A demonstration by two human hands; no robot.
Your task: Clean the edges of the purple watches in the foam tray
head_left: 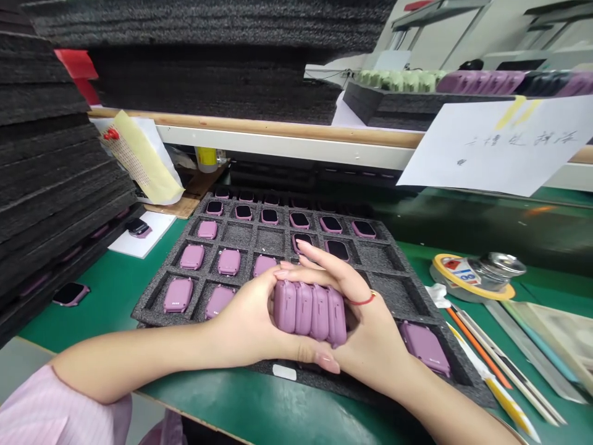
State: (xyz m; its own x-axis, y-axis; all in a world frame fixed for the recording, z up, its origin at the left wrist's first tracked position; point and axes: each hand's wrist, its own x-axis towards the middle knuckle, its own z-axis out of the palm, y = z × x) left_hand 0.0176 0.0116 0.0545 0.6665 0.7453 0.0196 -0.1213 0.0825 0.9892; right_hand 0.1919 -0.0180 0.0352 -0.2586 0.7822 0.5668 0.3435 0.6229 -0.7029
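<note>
Between my two hands sits a row of several purple watch cases [311, 312], pressed side by side with their edges toward me. My left hand [252, 318] wraps round the left end, its thumb along the front. My right hand [370, 321] closes round the right end, fingers over the far side. Beneath them lies a black foam tray [403, 259] with square pockets. Its far rows hold watch cases with dark screens [330, 224]; nearer left pockets hold purple cases back side up [178, 294]. Another purple case [425, 347] lies in the near right pocket.
Black foam trays stack at left [50, 142] and on the shelf [278, 131]. On the green table [199, 395] at right are a tape roll [456, 278], a metal-topped jar [503, 266], an orange stick [482, 349] and a steel ruler [532, 352]. A loose watch [71, 293] lies left.
</note>
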